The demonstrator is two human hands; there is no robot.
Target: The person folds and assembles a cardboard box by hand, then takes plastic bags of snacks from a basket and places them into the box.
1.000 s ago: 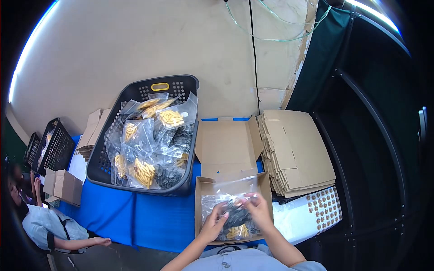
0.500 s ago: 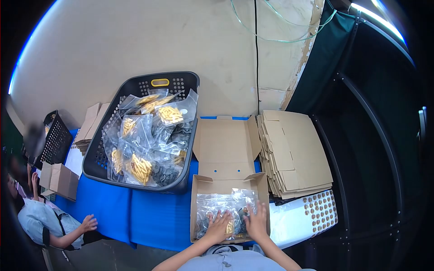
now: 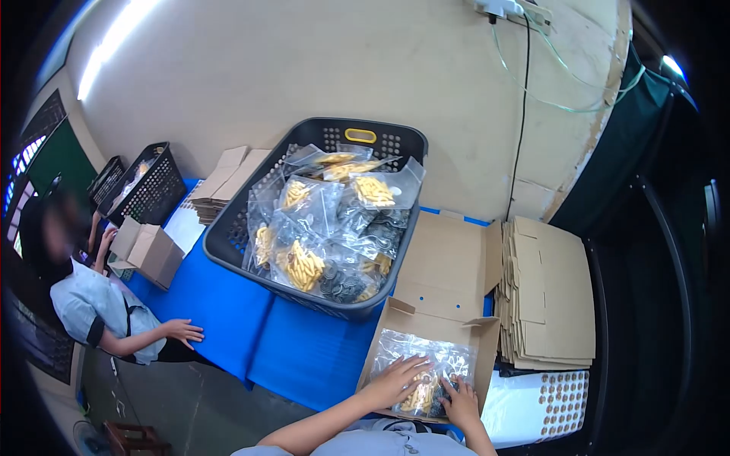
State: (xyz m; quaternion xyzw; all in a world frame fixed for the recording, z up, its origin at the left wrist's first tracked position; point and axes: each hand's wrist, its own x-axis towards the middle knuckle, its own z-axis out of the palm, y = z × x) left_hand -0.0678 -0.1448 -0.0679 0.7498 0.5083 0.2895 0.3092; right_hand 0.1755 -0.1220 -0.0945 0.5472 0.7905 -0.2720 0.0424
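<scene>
An open cardboard box (image 3: 433, 262) stands in front of me with its lid folded back. Inside lie clear plastic bags (image 3: 437, 351) holding yellow finger-shaped pieces and dark grey coiled pieces. My left hand (image 3: 403, 378) lies on the bags from the left, fingers stretched over the yellow pieces. On the right, my right hand (image 3: 461, 403) rests with its fingers spread over the dark pieces, near the box's front right corner. Both hands are open and hold nothing. How many bags lie under them I cannot tell.
A dark perforated basket (image 3: 350, 304) full of similar bags stands left of the box. Flattened cardboard boxes (image 3: 551, 296) are stacked at the right, behind a white sheet with round stickers (image 3: 563, 403). At far left, a co-worker's hand (image 3: 182, 332) touches the blue tablecloth (image 3: 312, 357).
The view has swung left, so everything sits further right. My hands stay on the bags, and the bag top that stuck up at the right now lies flatter. The co-worker's raised hand has come down.
</scene>
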